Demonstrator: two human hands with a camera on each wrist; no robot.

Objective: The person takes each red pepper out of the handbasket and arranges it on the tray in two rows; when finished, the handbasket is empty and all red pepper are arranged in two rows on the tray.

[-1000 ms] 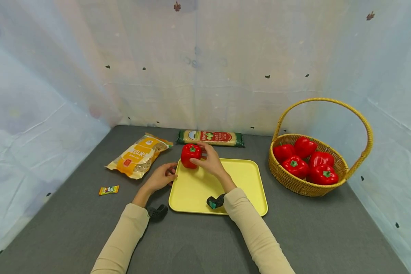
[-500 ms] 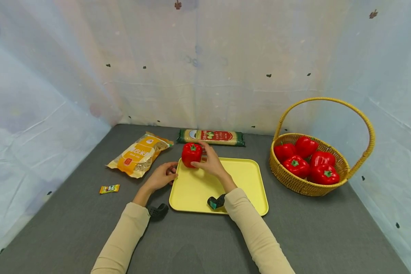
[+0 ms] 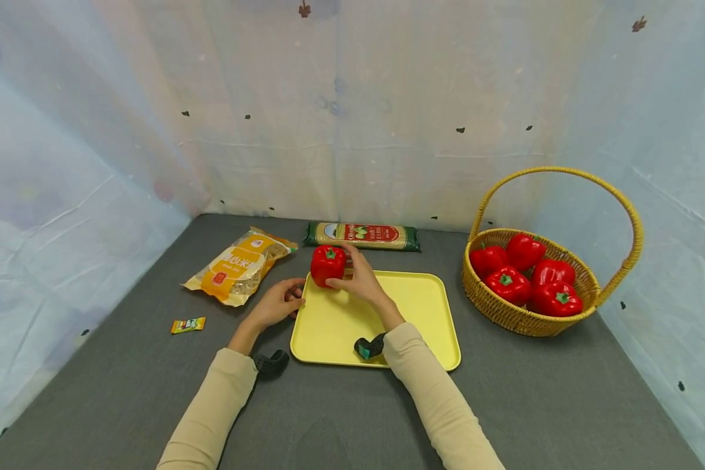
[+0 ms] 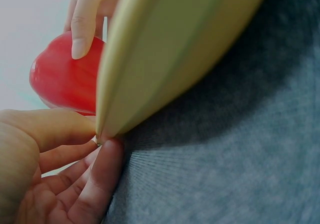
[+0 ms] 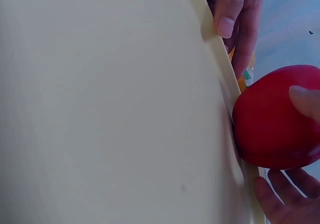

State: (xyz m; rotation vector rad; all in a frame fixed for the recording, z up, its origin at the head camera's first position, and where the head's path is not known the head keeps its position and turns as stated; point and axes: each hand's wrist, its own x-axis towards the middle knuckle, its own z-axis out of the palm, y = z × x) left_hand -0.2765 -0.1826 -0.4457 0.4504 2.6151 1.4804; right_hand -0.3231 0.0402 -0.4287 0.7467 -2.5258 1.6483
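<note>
Grasping a glossy, rounded red pepper (image 3: 326,266): right hand (image 3: 361,279), far-left corner of smooth tray (image 3: 331,329).
Left hand (image 3: 273,304) pinches the raised left rim (image 3: 296,328).

A right hand (image 3: 361,279) holds a red pepper (image 3: 326,266) at the far left corner of a yellow tray (image 3: 414,307); the left hand (image 3: 272,304) grips the tray's left edge. On the table (image 3: 534,405), a basket (image 3: 502,316) of peppers (image 3: 508,286) stands near the right edge, a long packet (image 3: 362,236) by the far edge, a bag (image 3: 237,266) and sachet (image 3: 188,325) toward the left.
</note>
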